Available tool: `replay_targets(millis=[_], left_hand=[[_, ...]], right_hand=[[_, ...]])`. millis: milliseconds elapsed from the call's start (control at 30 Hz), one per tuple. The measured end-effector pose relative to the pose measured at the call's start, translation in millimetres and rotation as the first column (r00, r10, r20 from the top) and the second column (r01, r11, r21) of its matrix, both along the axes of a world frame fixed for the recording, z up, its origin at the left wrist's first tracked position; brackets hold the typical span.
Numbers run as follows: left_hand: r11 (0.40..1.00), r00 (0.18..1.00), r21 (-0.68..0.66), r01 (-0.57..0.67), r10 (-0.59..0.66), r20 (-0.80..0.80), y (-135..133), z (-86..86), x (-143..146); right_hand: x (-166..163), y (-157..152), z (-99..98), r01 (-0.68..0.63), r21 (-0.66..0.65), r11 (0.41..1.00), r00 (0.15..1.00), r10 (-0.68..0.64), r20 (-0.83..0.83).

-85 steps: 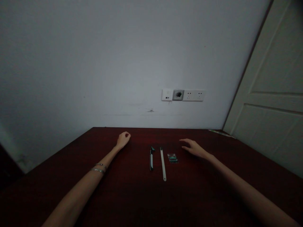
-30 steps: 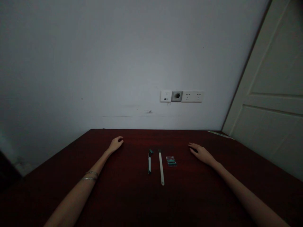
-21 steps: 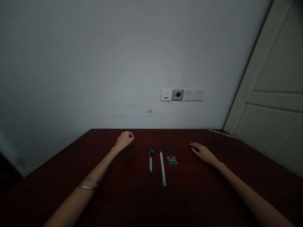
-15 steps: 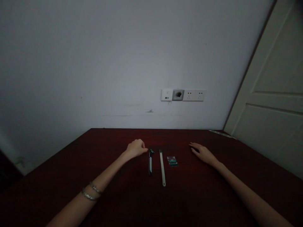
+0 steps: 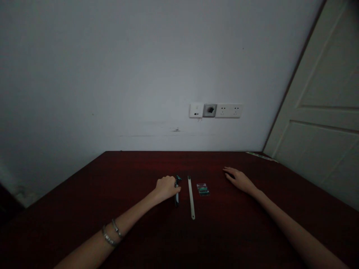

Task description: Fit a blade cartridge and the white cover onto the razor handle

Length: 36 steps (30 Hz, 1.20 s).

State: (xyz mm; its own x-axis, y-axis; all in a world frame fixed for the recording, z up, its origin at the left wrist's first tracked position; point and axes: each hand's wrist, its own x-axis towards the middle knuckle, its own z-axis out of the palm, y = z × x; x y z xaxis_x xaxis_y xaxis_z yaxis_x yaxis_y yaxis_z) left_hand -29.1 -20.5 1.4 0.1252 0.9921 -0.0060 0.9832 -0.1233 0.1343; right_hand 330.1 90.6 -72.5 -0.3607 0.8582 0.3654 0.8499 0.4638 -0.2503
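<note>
My left hand (image 5: 167, 187) is closed around the handle of a razor (image 5: 177, 200), with the thumb lying across it. The razor's green and dark head shows just beyond the fingers, and part of its handle is hidden by the hand. To the right lies a long, thin pale stick (image 5: 191, 200) with a hole at its near end and a dark far tip. Beside it sits a small clear plastic pack (image 5: 203, 189) with green pieces inside. My right hand (image 5: 238, 178) rests palm down on the table, fingers stretched out, touching none of these things.
The dark red wooden table (image 5: 224, 231) reaches back to a pale wall with a row of sockets (image 5: 215, 110). A thin flat strip (image 5: 262, 156) lies at the far right corner, near a white panelled door (image 5: 322, 112).
My left hand has come nearer and to the right, from beside the razor onto its handle, and has closed on it. My right hand stays in place on the table.
</note>
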Motion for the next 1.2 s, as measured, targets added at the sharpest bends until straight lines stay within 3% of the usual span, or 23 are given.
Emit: replay_targets(millis=[300, 467, 600, 700, 800, 867, 967, 1033, 1100, 1200], left_hand=[[1.0, 0.999, 0.0, 0.004, -0.004, 0.031, 1.7, -5.5, 0.2], [0.998, 0.991, 0.061, -0.018, 0.01, 0.13, 7.5, 0.0, -2.5], [0.983, 0.953, 0.181, 0.03, -0.083, 0.29, 11.0, 13.6, -5.4], [0.958, 0.896, 0.261, 0.118, -0.216, 0.387, 10.6, 24.9, -6.6], [0.929, 0.83, 0.303, 0.211, -0.334, 0.446, 8.4, 33.3, -6.0], [0.921, 0.798, 0.311, 0.234, -0.365, 0.479, 6.3, 37.1, -4.3], [0.922, 0.752, 0.301, 0.244, -0.376, 0.542, 2.0, 41.4, 0.0], [0.921, 0.718, 0.291, 0.257, -0.384, 0.58, -1.4, 43.9, 3.4], [0.921, 0.693, 0.282, 0.268, -0.388, 0.607, -4.5, 45.7, 6.7], [0.917, 0.653, 0.272, 0.292, -0.399, 0.644, -7.5, 45.8, 10.3]], right_hand=[[-1.3, -1.2, 1.2, 0.022, -0.007, 1.0, 1.0, -0.022, 0.006], [-0.4, -2.0, 2.3, 0.012, -0.013, 1.0, 1.0, -0.012, -0.017], [-2.0, -1.7, 14.4, -0.01, -0.03, 0.999, 0.994, 0.007, -0.106], [-17.2, -5.7, 34.9, 0.019, 0.018, 1.0, 0.959, -0.013, -0.283], [-49.9, -17.8, 58.2, -0.009, -0.033, 0.999, 0.85, -0.01, -0.527], [-78.4, -30.9, 69.8, -0.14, -0.135, 0.981, 0.711, 0.005, -0.703], [-120.8, -56.2, 77.3, -0.408, -0.23, 0.884, 0.45, -0.025, -0.893], [-143.4, -73.8, 77.5, -0.538, -0.277, 0.796, 0.337, -0.098, -0.936], [-159.2, -89.1, 76.5, -0.625, -0.312, 0.716, 0.295, -0.154, -0.943], [-171.1, -103.8, 75.7, -0.705, -0.296, 0.644, 0.294, -0.114, -0.949]])
